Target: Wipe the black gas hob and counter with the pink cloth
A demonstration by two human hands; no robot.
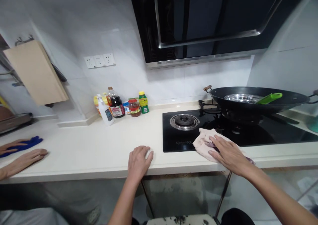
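My right hand (228, 153) presses down on a pale pink cloth (204, 139), which lies over the front edge of the black gas hob (179, 145). Part of the cloth is hidden under my palm and fingers. On the white countertop (104, 145), left of the hob, rests my left hand (139, 160). Its fingers are slightly bent with the thumb apart, and nothing shows in it. Behind the cloth, the left burner (185, 121) is bare.
A black wok (293, 102) with a metal steamer plate (240, 98) and green-handled utensil (269, 98) sits on the right burner. Several bottles and jars, including a white spray bottle (106, 112), line the wall. At far left, another person's hands rest by a blue cloth (31, 142).
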